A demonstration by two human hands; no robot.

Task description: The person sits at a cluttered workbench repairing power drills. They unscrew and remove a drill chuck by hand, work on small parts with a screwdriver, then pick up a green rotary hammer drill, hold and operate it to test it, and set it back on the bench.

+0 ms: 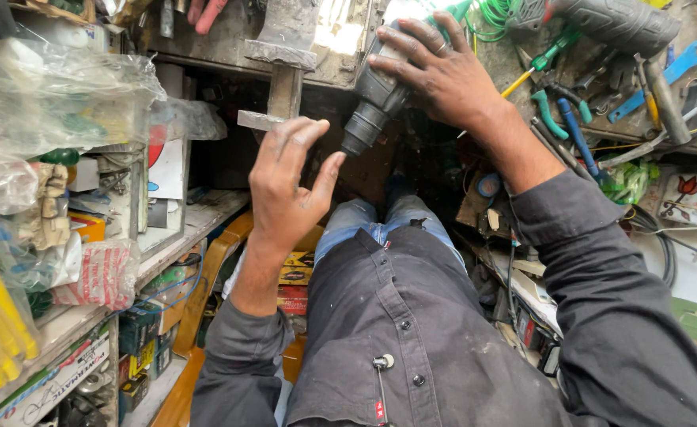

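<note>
My right hand (443, 75) grips the body of a dark grey power drill (378, 99), whose black chuck end points down and to the left. My left hand (289, 182) is raised just left of the chuck, fingers spread and empty, the fingertips close to the chuck tip without clearly touching it. Both arms wear dark sleeves. Below them are my dark shirt (411, 316) and blue jeans (364, 217).
A cluttered workbench (230, 47) runs across the top with a metal vice-like block (285, 39). Screwdrivers, pliers and another grey power tool (609, 24) lie at right. Shelves (198, 217) at left hold plastic-wrapped goods, yellow items and boxes.
</note>
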